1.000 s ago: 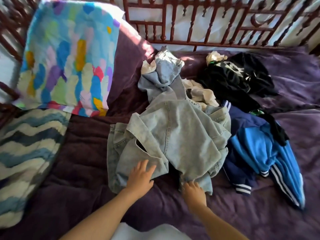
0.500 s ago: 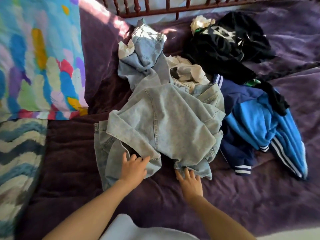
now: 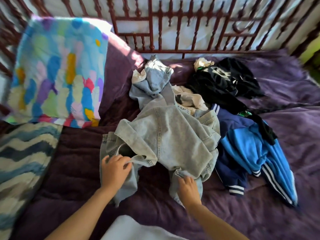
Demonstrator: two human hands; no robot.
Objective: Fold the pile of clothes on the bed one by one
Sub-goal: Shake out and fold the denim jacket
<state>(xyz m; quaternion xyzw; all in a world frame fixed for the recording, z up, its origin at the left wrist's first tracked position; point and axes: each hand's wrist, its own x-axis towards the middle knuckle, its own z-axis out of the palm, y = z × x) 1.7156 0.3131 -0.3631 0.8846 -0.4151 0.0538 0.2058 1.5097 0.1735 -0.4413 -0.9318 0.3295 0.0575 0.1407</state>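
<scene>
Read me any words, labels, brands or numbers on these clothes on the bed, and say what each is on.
No text can be read.
Black garment: white print, too blurred to read; it may be only a picture.
White garment: dark patch, too small to read.
Denim jacket: no lettering or label shows.

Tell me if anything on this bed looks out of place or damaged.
Nothing looks damaged or spilled. The clothes are just unfolded: the denim jacket lies crumpled in the middle, the blue jacket sprawls to its right, and black clothes are heaped behind that. The left hand pinches the denim jacket's edge.
</scene>
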